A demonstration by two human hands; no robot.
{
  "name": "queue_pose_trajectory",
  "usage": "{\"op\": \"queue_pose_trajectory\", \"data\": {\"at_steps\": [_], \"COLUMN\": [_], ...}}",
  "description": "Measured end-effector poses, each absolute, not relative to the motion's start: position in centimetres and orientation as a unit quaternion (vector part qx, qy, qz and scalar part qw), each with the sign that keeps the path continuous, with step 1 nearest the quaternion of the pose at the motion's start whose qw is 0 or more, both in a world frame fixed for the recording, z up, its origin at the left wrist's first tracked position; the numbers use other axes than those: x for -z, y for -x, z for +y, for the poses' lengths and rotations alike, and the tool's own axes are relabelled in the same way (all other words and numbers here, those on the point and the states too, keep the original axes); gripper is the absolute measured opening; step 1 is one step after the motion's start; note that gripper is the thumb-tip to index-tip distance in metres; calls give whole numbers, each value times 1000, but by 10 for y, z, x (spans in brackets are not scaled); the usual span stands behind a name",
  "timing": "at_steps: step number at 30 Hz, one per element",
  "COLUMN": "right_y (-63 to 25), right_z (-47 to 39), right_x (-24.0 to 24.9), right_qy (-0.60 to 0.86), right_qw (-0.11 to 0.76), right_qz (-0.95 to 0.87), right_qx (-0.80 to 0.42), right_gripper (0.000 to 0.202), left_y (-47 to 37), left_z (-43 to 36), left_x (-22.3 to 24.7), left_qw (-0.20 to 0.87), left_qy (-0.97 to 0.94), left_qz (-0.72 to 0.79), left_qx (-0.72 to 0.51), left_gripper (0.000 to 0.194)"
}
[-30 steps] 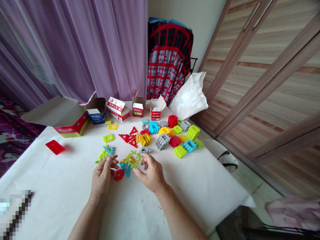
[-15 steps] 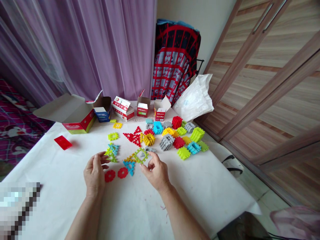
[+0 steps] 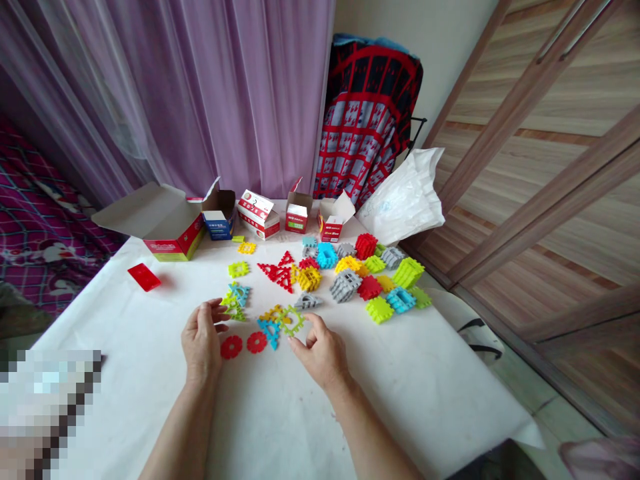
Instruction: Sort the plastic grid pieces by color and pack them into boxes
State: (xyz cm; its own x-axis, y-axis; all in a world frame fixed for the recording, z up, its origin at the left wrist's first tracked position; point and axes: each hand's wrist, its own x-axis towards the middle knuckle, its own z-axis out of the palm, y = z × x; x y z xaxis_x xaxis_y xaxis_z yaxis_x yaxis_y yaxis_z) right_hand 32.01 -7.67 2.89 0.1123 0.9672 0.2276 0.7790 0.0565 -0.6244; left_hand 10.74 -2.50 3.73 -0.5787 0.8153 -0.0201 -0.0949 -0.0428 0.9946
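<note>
My right hand (image 3: 323, 350) pinches the edge of a lime-green open square piece (image 3: 292, 321) between thumb and index finger. Next to that piece are yellow triangle pieces (image 3: 271, 313) and blue triangle pieces (image 3: 271, 333). My left hand (image 3: 203, 340) is open, its fingers spread beside a small group of lime-green triangles (image 3: 235, 309) and a blue triangle (image 3: 241, 293). Two red flower-shaped discs (image 3: 231, 347) lie between my hands. A grey triangle piece (image 3: 308, 301) rests just beyond my right hand.
Stacks of coloured pieces, such as a grey stack (image 3: 345, 286), stand at the right. Red triangles (image 3: 278, 273) lie mid-table. Several open boxes (image 3: 173, 242) line the back beside a white bag (image 3: 405, 199). A red tray (image 3: 145, 277) lies at the left.
The whole view has shifted, so the table contents appear further right. The lime-green square has moved slightly nearer me, and the grey triangle behind it is now uncovered.
</note>
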Motion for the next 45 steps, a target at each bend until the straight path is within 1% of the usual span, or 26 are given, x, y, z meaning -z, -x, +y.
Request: {"op": "queue_pose_trajectory", "data": {"at_steps": [3,8,12,15,19,23,25,28,31,34,39,45], "right_y": [-340,-376,-382,-376,-367,-362,-354,-327,-290,-266,-276,-288], "right_z": [-79,-78,-78,-78,-65,-26,-3,26,47,67,118,170], "right_x": [-25,-15,-9,-11,-31,-70,-87,-100,-97,-89,-89,-89], "right_qy": [702,745,745,714,661,621,621,630,635,655,722,783], "right_qw": [321,336,370,408,437,433,411,355,290,225,151,97], "right_qz": [-624,-565,-542,-558,-608,-652,-665,-690,-716,-721,-675,-615], "right_qx": [-122,-113,-123,-109,-43,48,63,31,-19,-26,-8,1], "right_gripper": [40,47,51,51,47,40,38,37,38,43,46,55], "left_y": [-107,-108,-107,-104,-101,-103,-104,-101,-95,-90,-92,-96], "left_z": [-24,-22,-22,-22,-23,-22,-21,-17,-12,-7,-5,-4], "left_x": [-36,-35,-35,-36,-37,-37,-37,-37,-37,-36,-30,-24], "left_qw": [350,357,356,347,342,351,353,353,348,345,356,359], "left_qy": [-293,-286,-259,-233,-219,-216,-212,-200,-182,-166,-166,-195], "left_qz": [600,594,586,581,577,573,572,568,565,561,553,561], "left_qx": [-657,-662,-680,-698,-709,-708,-709,-716,-726,-734,-735,-720], "left_gripper": [37,36,35,36,39,39,38,38,38,39,40,48]}}
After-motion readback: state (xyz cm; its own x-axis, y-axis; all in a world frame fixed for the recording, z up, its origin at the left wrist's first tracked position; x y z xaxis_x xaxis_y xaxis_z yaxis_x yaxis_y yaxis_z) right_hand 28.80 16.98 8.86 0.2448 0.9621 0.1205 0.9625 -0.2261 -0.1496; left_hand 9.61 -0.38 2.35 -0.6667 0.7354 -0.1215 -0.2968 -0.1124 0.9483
